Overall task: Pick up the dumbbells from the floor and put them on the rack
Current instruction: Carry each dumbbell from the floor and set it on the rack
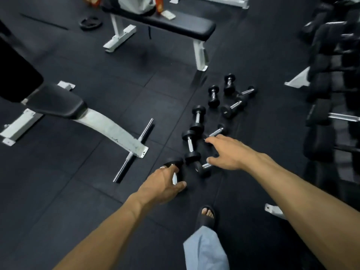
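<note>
Several small black dumbbells with chrome handles lie scattered on the dark rubber floor, from one at the far end [229,84] to one near my hands [191,146]. My left hand [163,184] curls around the chrome handle of the nearest dumbbell [174,162], fingers over it, still at floor level. My right hand [227,152] hovers open, fingers spread, over two more dumbbells, one with its handle showing by my thumb [202,168]. The dumbbell rack [327,106] stands along the right edge, loaded with larger black dumbbells, blurred.
A flat bench [167,24] with bags and a bottle on it stands at the back. An incline bench [58,104] with a white frame and a chrome floor bar [134,152] is at the left. A weight plate [90,22] lies far left. My sandalled foot [206,217] is below.
</note>
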